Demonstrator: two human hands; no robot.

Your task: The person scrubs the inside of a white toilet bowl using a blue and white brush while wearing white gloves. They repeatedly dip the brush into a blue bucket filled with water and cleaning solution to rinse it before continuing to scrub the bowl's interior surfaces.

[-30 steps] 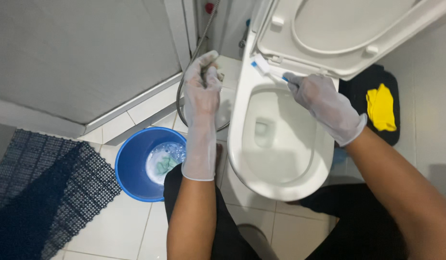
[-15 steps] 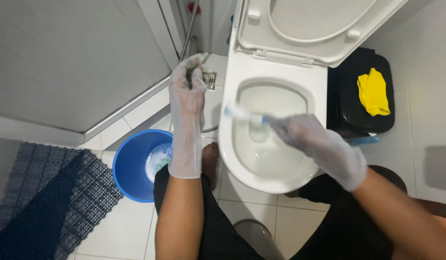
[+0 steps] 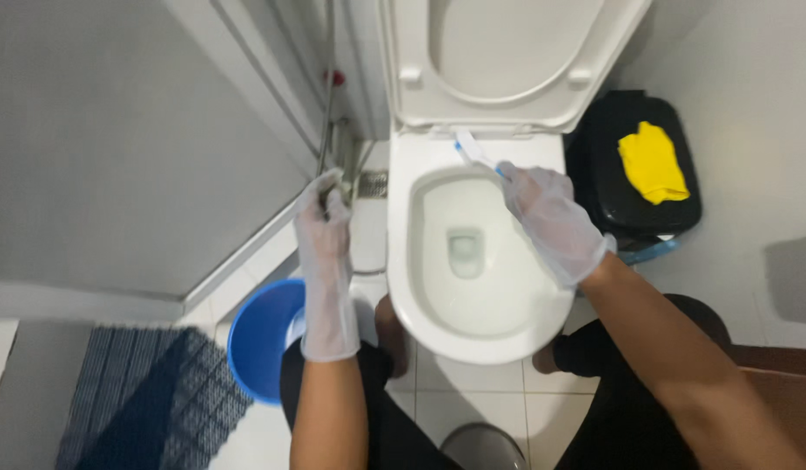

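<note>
- White and blue, the brush (image 3: 473,150) in your right hand (image 3: 549,222) has travelled since the earlier frame: half a second ago its head sat low inside the toilet bowl (image 3: 420,287), now it lies on the back rim of that bowl, just below the raised lid (image 3: 507,61).
- Your right hand has risen with it, gloved fingers clamped round the handle, above the bowl's right side.
- Your left hand (image 3: 325,235), also in a clear glove, stays left of the bowl, fingers closed on a thin metal hose (image 3: 327,104) by the wall.
- The brush looks slim, with a white head and a blue streak near the grip; most of the handle is hidden in your fist.
- Left of the bowl, lower down, sits a blue bucket (image 3: 255,339); right of it stands a black bin (image 3: 634,170) with a yellow cloth (image 3: 651,161) on top.
</note>
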